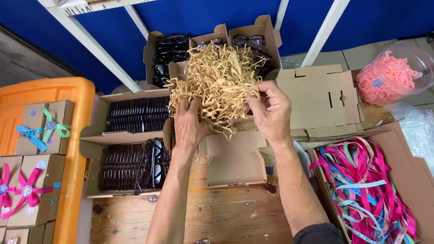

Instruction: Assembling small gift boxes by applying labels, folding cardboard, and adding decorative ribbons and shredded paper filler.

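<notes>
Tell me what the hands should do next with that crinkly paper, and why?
Probably lower the paper shred into the open box. Both the left hand and the right hand hold the bundle in a shut grip, above and behind that box, which sits open and looks empty on the table.

Both forearms reach forward, left hand (189, 124) and right hand (271, 110) raised, fingers curled closed in a grasp.

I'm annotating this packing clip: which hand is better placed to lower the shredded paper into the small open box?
Probably the left hand: it sits under the shredded paper, directly above the small open box. The right hand pinches the wad's side, farther toward the flat cardboard stack.
</notes>
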